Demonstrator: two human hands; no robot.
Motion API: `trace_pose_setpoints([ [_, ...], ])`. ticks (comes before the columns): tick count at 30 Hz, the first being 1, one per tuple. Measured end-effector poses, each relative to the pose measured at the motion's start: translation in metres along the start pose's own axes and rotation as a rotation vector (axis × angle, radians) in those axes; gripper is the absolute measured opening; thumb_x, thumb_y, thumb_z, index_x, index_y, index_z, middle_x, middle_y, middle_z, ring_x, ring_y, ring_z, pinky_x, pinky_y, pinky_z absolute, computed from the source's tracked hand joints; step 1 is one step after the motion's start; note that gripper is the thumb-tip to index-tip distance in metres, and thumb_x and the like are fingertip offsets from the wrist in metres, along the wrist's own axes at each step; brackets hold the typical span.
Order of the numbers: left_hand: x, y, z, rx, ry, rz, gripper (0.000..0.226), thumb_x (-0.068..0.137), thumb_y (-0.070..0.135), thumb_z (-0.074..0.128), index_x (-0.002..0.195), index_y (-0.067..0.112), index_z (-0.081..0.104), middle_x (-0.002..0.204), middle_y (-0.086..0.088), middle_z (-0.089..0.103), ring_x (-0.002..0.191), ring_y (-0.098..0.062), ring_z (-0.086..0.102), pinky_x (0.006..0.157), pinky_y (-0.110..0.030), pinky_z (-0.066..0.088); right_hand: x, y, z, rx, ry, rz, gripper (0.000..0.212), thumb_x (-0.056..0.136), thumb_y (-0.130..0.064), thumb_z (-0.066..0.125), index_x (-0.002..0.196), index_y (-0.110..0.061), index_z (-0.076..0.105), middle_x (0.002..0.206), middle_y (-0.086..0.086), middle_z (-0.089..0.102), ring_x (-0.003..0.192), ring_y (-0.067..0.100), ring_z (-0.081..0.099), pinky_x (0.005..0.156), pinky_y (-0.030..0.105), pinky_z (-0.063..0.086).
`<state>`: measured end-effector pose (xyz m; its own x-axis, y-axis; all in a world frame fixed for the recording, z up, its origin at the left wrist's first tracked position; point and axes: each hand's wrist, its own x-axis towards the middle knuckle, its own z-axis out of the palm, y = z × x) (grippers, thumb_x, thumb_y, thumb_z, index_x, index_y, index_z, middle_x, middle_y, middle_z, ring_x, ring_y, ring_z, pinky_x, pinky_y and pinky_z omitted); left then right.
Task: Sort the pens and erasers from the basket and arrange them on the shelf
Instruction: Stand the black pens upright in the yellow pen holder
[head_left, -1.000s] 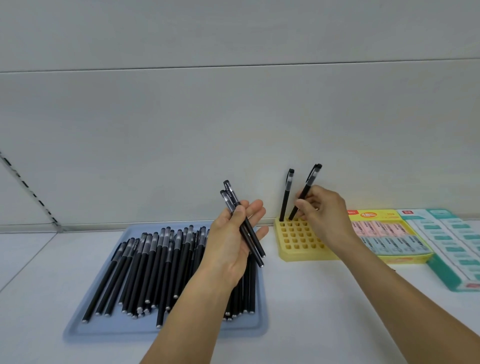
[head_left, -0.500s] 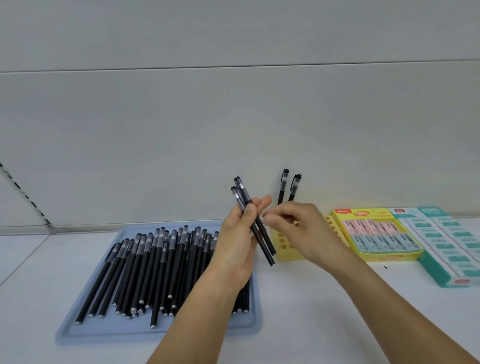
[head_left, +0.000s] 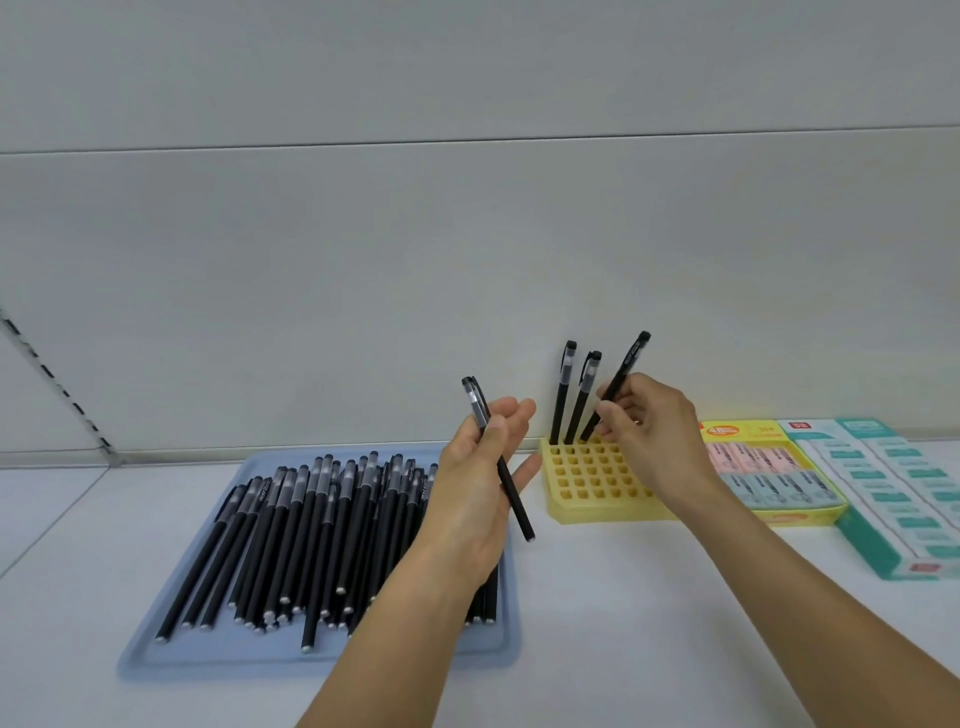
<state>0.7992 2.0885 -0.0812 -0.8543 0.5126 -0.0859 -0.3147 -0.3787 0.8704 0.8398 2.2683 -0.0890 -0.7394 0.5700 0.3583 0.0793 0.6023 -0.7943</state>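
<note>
A pale blue tray (head_left: 218, 652) at the left holds several black pens (head_left: 311, 535) lying side by side. My left hand (head_left: 480, 493) is raised above the tray's right end and grips one black pen (head_left: 511, 499), cap end up. A yellow pen holder (head_left: 597, 488) with a grid of holes stands on the white shelf. Two black pens (head_left: 561, 400) stand in its back row. My right hand (head_left: 654, 441) pinches a third black pen (head_left: 621, 384), tilted, its lower end at the holder's back row.
Right of the holder lie a yellow box of pink and blue erasers (head_left: 769, 467) and a teal box of erasers (head_left: 893, 493). A grey wall panel (head_left: 467, 260) rises straight behind the shelf (head_left: 649, 623). A perforated rail (head_left: 62, 384) runs down at the far left.
My right hand took one of the two pens from my left hand and carried it right to the holder. My left hand now holds a single pen. Two pens stand in the holder.
</note>
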Motion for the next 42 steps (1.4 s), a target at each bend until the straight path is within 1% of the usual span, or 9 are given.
trace_pose_setpoints([
  [9, -0.001, 0.001, 0.002, -0.002, 0.013, -0.012, 0.025, 0.103, 0.021, 0.042, 0.118, 0.013, 0.060, 0.115, 0.002, 0.072, 0.114, -0.007, 0.062, 0.093, -0.033, 0.053, 0.004, 0.005, 0.008, -0.227, -0.117, 0.027, 0.003, 0.091, -0.017, 0.064, 0.088, -0.018, 0.063, 0.084, -0.002, 0.066, 0.079, 0.016, 0.064, 0.072, 0.033, 0.054],
  [13, -0.001, 0.000, 0.007, -0.027, 0.019, -0.016, 0.024, 0.102, 0.022, 0.045, 0.115, 0.015, 0.063, 0.120, -0.001, 0.069, 0.118, -0.009, 0.060, 0.092, -0.031, 0.052, -0.014, -0.004, -0.005, -0.144, 0.109, -0.022, 0.009, 0.088, -0.024, 0.064, 0.095, -0.023, 0.058, 0.089, -0.010, 0.059, 0.081, 0.009, 0.057, 0.067, 0.023, 0.040],
  [17, -0.003, -0.008, 0.026, -0.062, -0.051, -0.042, 0.023, 0.102, 0.021, 0.045, 0.115, 0.016, 0.064, 0.126, -0.004, 0.064, 0.116, -0.015, 0.062, 0.086, -0.029, 0.055, -0.048, -0.032, 0.001, 0.009, -0.319, -0.230, 0.008, 0.084, -0.021, 0.071, 0.079, -0.026, 0.067, 0.077, -0.010, 0.061, 0.071, 0.005, 0.057, 0.062, 0.012, 0.041],
  [19, -0.004, -0.014, 0.028, -0.019, -0.121, -0.016, 0.023, 0.102, 0.024, 0.046, 0.119, 0.022, 0.062, 0.124, 0.002, 0.066, 0.109, -0.010, 0.065, 0.079, -0.021, 0.054, -0.048, -0.030, 0.002, -0.031, -0.341, -0.249, 0.012, 0.086, -0.015, 0.069, 0.077, -0.021, 0.063, 0.071, -0.010, 0.060, 0.067, 0.005, 0.057, 0.060, 0.014, 0.042],
  [23, -0.006, -0.023, 0.011, 0.855, -0.234, 0.229, 0.043, 0.099, 0.049, 0.041, 0.139, 0.035, 0.044, 0.141, 0.021, 0.046, 0.123, 0.014, 0.040, 0.092, -0.002, 0.031, -0.023, -0.008, -0.019, 0.005, 0.035, -0.097, 0.008, 0.090, -0.016, 0.063, 0.084, -0.021, 0.062, 0.067, -0.008, 0.067, 0.065, 0.001, 0.065, 0.066, 0.028, 0.055],
  [25, -0.001, -0.032, 0.002, 1.424, -0.308, 0.378, 0.043, 0.102, 0.044, 0.038, 0.141, 0.027, 0.045, 0.148, 0.013, 0.039, 0.133, 0.001, 0.033, 0.109, -0.018, 0.026, -0.011, 0.002, -0.023, 0.009, 0.106, -0.042, 0.005, 0.091, -0.014, 0.062, 0.090, -0.019, 0.064, 0.069, -0.006, 0.068, 0.069, 0.007, 0.067, 0.072, 0.038, 0.058],
  [27, -0.001, -0.039, 0.000, 1.651, -0.348, 0.402, 0.043, 0.102, 0.039, 0.040, 0.142, 0.024, 0.045, 0.153, 0.011, 0.034, 0.139, -0.008, 0.029, 0.118, -0.032, 0.019, -0.004, 0.009, -0.018, 0.012, 0.076, -0.011, 0.006, 0.091, -0.011, 0.061, 0.092, -0.016, 0.065, 0.071, -0.003, 0.068, 0.070, 0.011, 0.068, 0.076, 0.044, 0.057],
  [38, 0.002, -0.039, 0.003, 1.700, -0.344, 0.420, 0.045, 0.099, 0.037, 0.048, 0.141, 0.022, 0.047, 0.152, 0.009, 0.038, 0.136, -0.012, 0.036, 0.115, -0.030, 0.020, 0.006, 0.011, 0.002, -0.271, -0.097, 0.006, 0.012, 0.092, -0.014, 0.061, 0.080, -0.015, 0.060, 0.082, 0.005, 0.069, 0.076, 0.020, 0.064, 0.071, 0.034, 0.052],
  [42, -0.011, -0.021, -0.004, 1.673, -0.318, 0.347, 0.050, 0.099, 0.045, 0.044, 0.145, 0.024, 0.040, 0.150, 0.007, 0.041, 0.137, -0.011, 0.035, 0.119, -0.034, 0.013, 0.001, 0.003, 0.000, -0.382, -0.050, 0.096, 0.023, 0.087, -0.026, 0.068, 0.105, -0.013, 0.060, 0.102, 0.003, 0.063, 0.088, 0.021, 0.059, 0.068, 0.030, 0.040],
])
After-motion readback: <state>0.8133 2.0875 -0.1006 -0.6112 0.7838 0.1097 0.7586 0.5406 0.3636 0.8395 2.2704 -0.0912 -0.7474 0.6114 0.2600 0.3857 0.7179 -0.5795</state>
